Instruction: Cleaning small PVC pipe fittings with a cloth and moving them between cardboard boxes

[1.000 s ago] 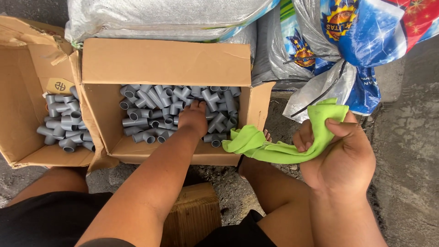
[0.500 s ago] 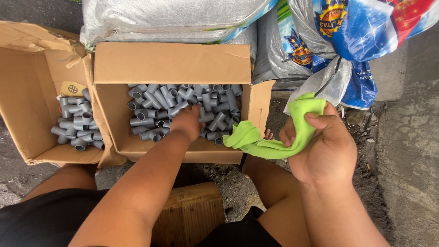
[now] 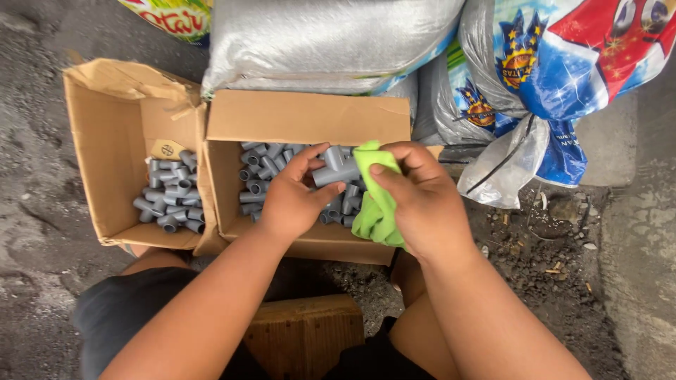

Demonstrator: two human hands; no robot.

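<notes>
Two hands meet over the middle box. Left hand grips a grey tee fitting; at its 3 o'clock, right hand clutches a green cloth.

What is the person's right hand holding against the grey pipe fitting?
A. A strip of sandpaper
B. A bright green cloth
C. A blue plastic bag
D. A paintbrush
B: the right hand grips a bright green cloth pressed to the grey tee fitting that the left hand holds over the cardboard box.
</notes>
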